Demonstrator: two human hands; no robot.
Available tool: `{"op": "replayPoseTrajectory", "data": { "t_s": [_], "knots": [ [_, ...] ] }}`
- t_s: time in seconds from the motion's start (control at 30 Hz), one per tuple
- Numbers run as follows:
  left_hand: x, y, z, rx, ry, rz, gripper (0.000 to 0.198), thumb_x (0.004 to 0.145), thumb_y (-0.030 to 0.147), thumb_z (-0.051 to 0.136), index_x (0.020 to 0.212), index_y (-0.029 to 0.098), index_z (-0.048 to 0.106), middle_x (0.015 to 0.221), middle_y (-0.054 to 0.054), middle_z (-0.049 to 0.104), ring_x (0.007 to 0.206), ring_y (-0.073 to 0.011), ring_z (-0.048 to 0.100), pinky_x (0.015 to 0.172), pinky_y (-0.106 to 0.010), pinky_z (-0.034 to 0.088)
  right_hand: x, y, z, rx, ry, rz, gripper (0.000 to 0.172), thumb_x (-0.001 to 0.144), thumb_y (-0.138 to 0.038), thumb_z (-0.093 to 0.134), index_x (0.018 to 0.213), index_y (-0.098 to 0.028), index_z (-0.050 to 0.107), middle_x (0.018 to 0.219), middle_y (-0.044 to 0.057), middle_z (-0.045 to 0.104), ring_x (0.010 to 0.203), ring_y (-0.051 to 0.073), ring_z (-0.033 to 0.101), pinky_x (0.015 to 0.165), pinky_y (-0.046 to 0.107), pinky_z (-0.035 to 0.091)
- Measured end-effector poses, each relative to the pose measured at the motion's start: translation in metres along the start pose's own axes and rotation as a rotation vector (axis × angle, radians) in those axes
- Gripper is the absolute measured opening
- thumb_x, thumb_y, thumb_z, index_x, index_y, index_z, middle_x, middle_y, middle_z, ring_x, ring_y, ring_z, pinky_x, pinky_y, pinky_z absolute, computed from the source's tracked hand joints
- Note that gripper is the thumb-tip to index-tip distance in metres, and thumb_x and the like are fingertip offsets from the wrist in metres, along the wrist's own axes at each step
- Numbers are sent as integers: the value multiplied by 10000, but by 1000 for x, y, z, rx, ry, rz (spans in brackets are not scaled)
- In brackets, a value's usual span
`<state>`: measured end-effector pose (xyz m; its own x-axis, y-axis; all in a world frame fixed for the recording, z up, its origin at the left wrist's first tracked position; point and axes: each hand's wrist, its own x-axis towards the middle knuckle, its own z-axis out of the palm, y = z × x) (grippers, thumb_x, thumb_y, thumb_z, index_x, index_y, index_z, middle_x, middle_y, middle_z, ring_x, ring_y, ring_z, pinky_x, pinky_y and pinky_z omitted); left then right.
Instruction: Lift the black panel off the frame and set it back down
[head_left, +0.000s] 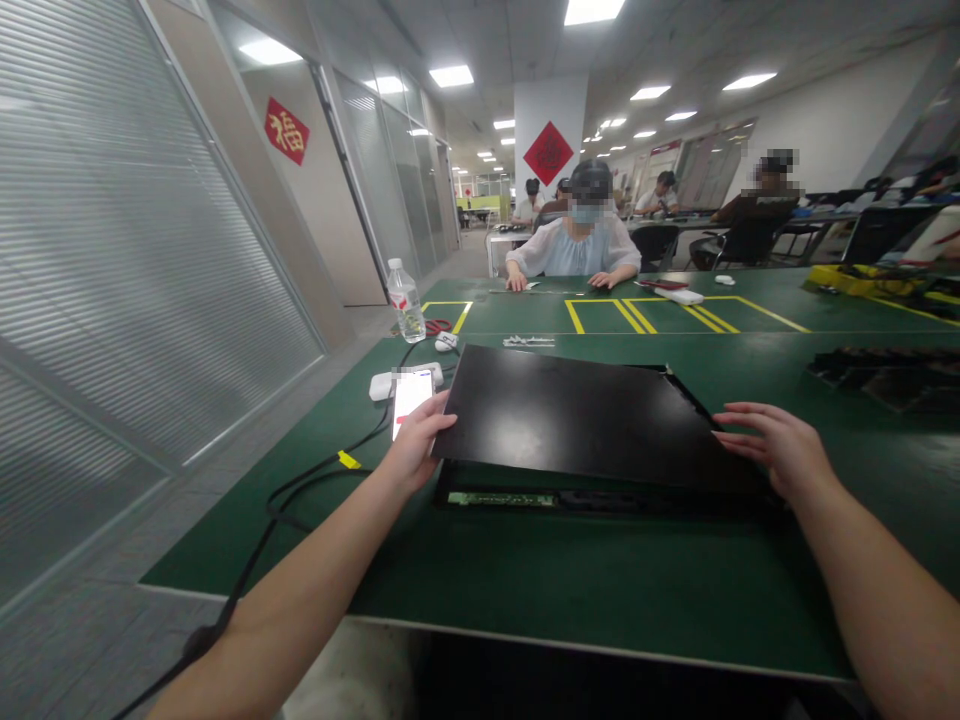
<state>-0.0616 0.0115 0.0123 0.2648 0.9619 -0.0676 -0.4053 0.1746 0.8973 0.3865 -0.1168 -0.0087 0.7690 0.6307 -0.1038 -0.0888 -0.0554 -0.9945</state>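
Note:
A thin, black, glossy display panel (570, 415) lies tilted over a black frame (660, 503), with its left side raised. My left hand (420, 440) grips the panel's left edge, fingers on top; its thumb is not clearly seen. At the right edge, my right hand (776, 450) has its fingers stretched out and apart, the tips at or touching the border of panel and frame. A green circuit board strip (502, 499) shows along the frame's near side. The panel hides most of the frame's inside.
Left of the panel are a lit phone (411, 395), a white power strip (381, 386), a black cable (274, 500) and a water bottle (406, 300). A masked person (577, 245) sits opposite. Dark parts (885, 375) lie at the right on the green table (600, 590).

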Motion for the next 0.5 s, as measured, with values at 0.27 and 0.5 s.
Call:
{"op": "replayPoseTrajectory", "data": {
  "t_s": [0.27,0.5],
  "knots": [
    [-1,-3,2,16,-12,-7,536,626,56,786,1153,152,798,1072,-97,822,953,-265,779,721,-281,610,-5,-3,2,-9,-7,-4,188,650,-133,700,825,-195,726,740,73,772,599,183,727,546,225,589],
    [1,-8,0,30,-18,-81,651,674,51,775,1315,162,757,1072,-108,826,904,-261,786,677,-277,602,-2,-3,0,-72,-8,-26,159,667,-133,706,809,-188,752,754,88,777,631,181,721,572,231,589]
  ]
}}
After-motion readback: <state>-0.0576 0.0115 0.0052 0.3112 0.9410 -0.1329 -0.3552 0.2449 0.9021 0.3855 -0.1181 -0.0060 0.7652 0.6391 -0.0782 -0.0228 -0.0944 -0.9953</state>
